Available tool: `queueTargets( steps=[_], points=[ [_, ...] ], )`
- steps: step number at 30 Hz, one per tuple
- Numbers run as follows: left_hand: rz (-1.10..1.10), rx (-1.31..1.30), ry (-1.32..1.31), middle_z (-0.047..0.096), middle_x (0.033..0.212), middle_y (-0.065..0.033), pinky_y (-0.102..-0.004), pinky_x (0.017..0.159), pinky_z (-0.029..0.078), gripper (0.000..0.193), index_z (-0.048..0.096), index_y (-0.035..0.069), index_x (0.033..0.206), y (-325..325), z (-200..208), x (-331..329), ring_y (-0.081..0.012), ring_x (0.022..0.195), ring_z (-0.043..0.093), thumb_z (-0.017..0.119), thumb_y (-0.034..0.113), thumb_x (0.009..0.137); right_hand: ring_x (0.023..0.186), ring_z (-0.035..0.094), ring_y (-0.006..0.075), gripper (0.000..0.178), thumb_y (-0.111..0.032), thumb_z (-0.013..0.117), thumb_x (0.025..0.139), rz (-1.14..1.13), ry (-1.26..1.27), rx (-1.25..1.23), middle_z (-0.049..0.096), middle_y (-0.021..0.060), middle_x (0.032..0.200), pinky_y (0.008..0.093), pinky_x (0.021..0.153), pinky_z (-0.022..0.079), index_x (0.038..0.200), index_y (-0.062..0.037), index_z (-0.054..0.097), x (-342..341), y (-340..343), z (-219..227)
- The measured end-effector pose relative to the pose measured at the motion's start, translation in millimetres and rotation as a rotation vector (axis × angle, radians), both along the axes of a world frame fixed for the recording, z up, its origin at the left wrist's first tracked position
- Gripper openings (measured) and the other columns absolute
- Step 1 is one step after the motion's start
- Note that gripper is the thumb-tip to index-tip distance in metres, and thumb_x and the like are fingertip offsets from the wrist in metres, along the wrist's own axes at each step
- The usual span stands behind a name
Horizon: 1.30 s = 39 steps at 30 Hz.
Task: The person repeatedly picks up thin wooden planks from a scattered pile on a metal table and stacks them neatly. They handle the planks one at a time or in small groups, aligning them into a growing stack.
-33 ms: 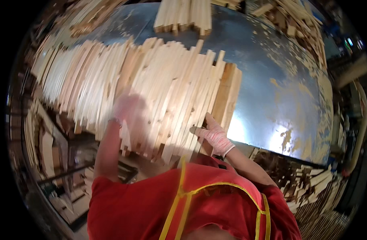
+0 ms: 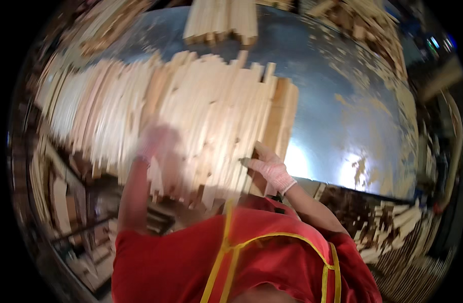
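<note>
Right hand [image 2: 270,167], gloved, fingers spread flat against slat stack [image 2: 206,111] edge; left hand [image 2: 158,144] blurred over slats, grip unreadable.

Two gloved hands over the metal table [image 2: 352,101]: left hand [image 2: 155,144], right hand [image 2: 269,169]. One broad spread of pale wooden slats [image 2: 191,111], too many to count, and one smaller bundle [image 2: 224,20] at the far edge.

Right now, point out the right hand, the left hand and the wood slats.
right hand [image 2: 270,169], head view, back of the glove.
left hand [image 2: 155,141], head view, blurred palm.
wood slats [image 2: 211,106], head view, mid-row.
</note>
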<state>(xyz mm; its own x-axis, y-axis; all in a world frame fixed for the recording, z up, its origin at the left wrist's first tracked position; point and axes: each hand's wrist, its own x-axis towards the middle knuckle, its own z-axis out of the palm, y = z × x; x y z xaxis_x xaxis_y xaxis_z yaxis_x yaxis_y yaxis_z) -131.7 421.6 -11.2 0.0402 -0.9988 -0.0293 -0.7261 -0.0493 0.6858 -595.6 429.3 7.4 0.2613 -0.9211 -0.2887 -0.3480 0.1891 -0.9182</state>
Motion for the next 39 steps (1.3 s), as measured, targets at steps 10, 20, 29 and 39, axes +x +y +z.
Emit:
queueTargets(
  steps=[10, 20, 29, 39],
  points=[
    [-0.128, -0.27, -0.328, 0.046, 0.166, -0.0235, -0.0454, 0.128, 0.036, 0.076, 0.043, -0.001, 0.162, 20.0, 67.2, -219.2, -0.0384, 0.154, 0.044, 0.074, 0.014, 0.095, 0.126, 0.061, 0.0461, 0.063, -0.029, 0.07, 0.087, -0.526, 0.152, -0.2, 0.063, 0.0291, 0.137, 0.0479, 0.111, 0.048, 0.143, -0.003, 0.056, 5.2, -12.7, -25.2],
    [-0.667, 0.002, -0.955, 0.054, 0.15, -0.0145, -0.0536, 0.131, 0.02, 0.072, 0.053, 0.005, 0.146, 47.4, 65.3, -372.7, -0.0345, 0.147, 0.044, 0.072, 0.038, 0.085, 0.121, 0.067, 0.0405, 0.052, -0.031, 0.064, 0.092, -0.365, -0.114, -0.106, 0.071, 0.0219, 0.126, 0.0456, 0.101, 0.053, 0.137, -0.0077, 0.055, -173.3, 57.0, -29.0],
    [-0.612, -0.238, -1.042, 0.056, 0.151, -0.0164, -0.0527, 0.127, 0.031, 0.063, 0.059, 0.007, 0.146, 53.2, 67.3, -433.3, -0.0389, 0.143, 0.049, 0.071, 0.031, 0.089, 0.116, 0.072, 0.0294, 0.062, -0.029, 0.072, 0.094, -1.129, 0.26, 0.029, 0.074, 0.0195, 0.129, 0.0386, 0.102, 0.057, 0.149, -0.0033, 0.058, -446.9, 388.6, -25.3],
    [-1.246, -0.176, -0.749, 0.049, 0.161, -0.0167, -0.0503, 0.125, 0.033, 0.079, 0.05, 0.011, 0.158, 92.9, 95.0, -713.2, -0.0371, 0.151, 0.042, 0.076, 0.039, 0.09, 0.137, 0.061, 0.0286, 0.071, -0.014, 0.073, 0.1, -1.73, -0.028, -0.158, 0.061, 0.021, 0.151, 0.0374, 0.117, 0.048, 0.162, 0.0028, 0.043, -602.2, 516.7, 23.7]
  ],
)
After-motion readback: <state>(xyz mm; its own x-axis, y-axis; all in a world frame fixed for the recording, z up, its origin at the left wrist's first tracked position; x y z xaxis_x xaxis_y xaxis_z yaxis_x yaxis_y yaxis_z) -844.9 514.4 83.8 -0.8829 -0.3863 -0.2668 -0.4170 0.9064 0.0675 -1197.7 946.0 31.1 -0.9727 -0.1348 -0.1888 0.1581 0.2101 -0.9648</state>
